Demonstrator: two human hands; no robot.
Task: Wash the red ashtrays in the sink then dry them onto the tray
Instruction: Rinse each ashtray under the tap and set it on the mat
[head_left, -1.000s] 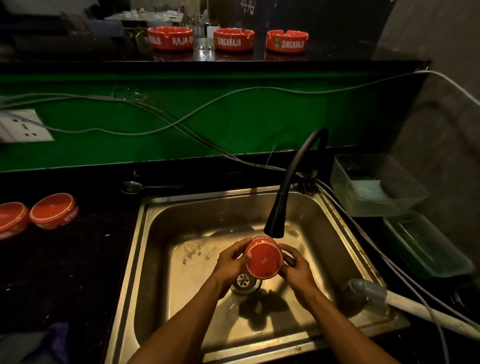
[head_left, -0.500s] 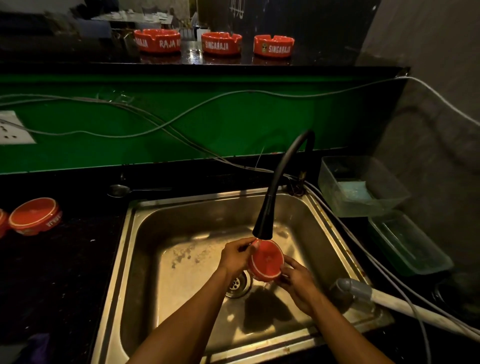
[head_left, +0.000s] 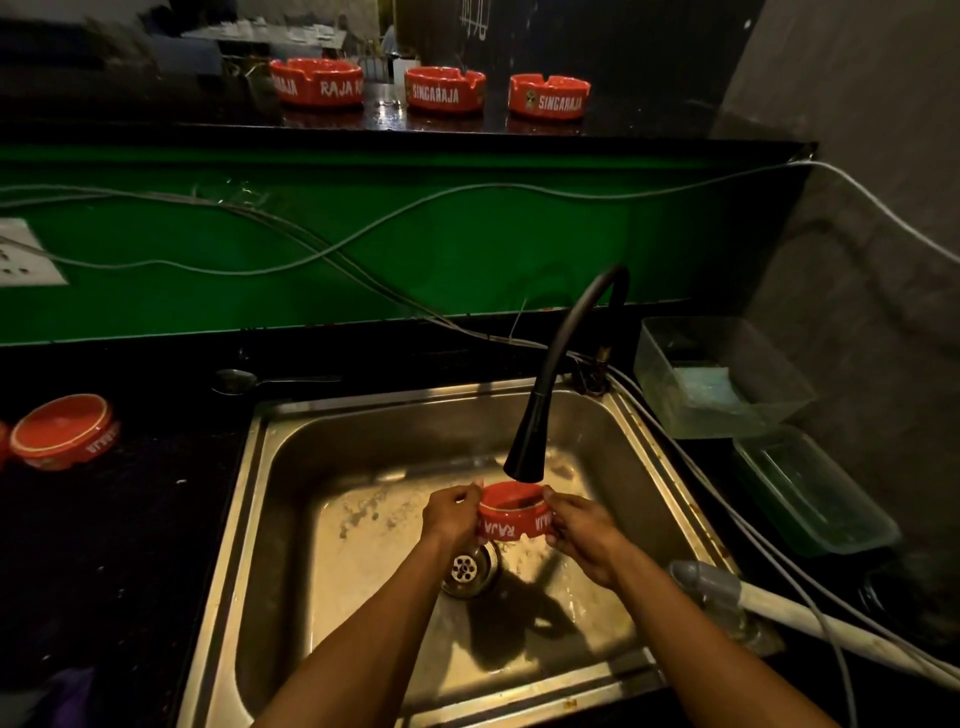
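Ashtray (head_left: 511, 514), red with white lettering on its side wall, is held upright above the sink (head_left: 363, 457) basin, directly under the black faucet (head_left: 540, 431) head and just beyond the drain (head_left: 467, 569). Left hand (head_left: 449, 514) grips the ashtray's left wall with curled fingers; right hand (head_left: 584, 527) grips the right wall in the same manner, fingers wrapped under the base. Sink is stainless steel, set into a dark countertop (head_left: 104, 545), its floor wet and streaked. An upturned red ashtray on the counter (head_left: 65, 431) rests to the left, well apart from the sink. A spoon (head_left: 260, 382) lies at the far-left edge of the sink. Two clear plastic containers (head_left: 722, 379) sit to the right, the nearer one (head_left: 810, 493) shallower. A white pipe (head_left: 831, 631) runs along the near-right corner. Grey cables (head_left: 363, 239) cross the green wall panel behind. Three more red ashtrays on the far shelf (head_left: 444, 91) stand in a row.
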